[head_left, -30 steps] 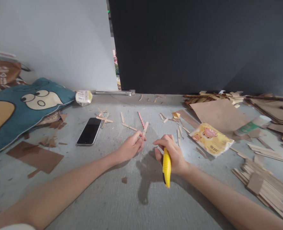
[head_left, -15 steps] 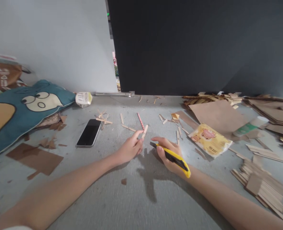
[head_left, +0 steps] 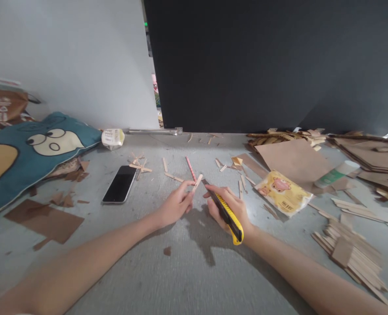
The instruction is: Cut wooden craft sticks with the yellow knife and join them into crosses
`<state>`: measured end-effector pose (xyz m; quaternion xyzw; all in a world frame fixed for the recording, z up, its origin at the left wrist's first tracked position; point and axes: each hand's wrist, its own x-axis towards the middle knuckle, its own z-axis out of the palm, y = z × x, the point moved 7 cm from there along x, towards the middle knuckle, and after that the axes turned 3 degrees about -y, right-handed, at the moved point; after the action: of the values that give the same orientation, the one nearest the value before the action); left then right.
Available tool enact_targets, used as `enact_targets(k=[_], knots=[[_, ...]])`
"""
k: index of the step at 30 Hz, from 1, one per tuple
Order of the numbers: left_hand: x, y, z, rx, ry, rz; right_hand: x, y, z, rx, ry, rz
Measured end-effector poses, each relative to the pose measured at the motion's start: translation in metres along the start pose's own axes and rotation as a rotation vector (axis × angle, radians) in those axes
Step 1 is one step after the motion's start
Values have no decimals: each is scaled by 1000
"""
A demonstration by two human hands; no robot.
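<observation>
Between the fingertips of my left hand (head_left: 177, 202) is a short wooden craft stick (head_left: 198, 181), tilted with its free end up. My right hand (head_left: 228, 208) is closed around a yellow and black utility knife (head_left: 228, 215). Its thin blade points up and left, close to the stick's free end; whether they touch I cannot tell. A red and white striped stick (head_left: 190, 168) lies just beyond my left fingertips. Loose craft-stick pieces (head_left: 173, 177) lie to its left.
A phone (head_left: 120, 184) and crossed sticks (head_left: 140, 167) lie on the left, near a blue cushion (head_left: 54, 140). On the right are a yellow packet (head_left: 283, 192), a glue tube (head_left: 336, 174), cardboard (head_left: 294, 157) and piled wooden sticks (head_left: 354, 251). A dark panel (head_left: 262, 65) stands behind.
My right hand has turned the knife more upright and brought its blade up toward the craft stick. My left hand keeps its hold on the stick. The view has shifted slightly.
</observation>
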<state>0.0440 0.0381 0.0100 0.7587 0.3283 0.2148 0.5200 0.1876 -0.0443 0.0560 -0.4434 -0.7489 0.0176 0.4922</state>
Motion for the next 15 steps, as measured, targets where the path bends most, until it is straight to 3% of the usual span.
enact_targets(k=[15], knots=[[-2,6,1,11,4,-35,-5,4,14,-6,-100,-3]])
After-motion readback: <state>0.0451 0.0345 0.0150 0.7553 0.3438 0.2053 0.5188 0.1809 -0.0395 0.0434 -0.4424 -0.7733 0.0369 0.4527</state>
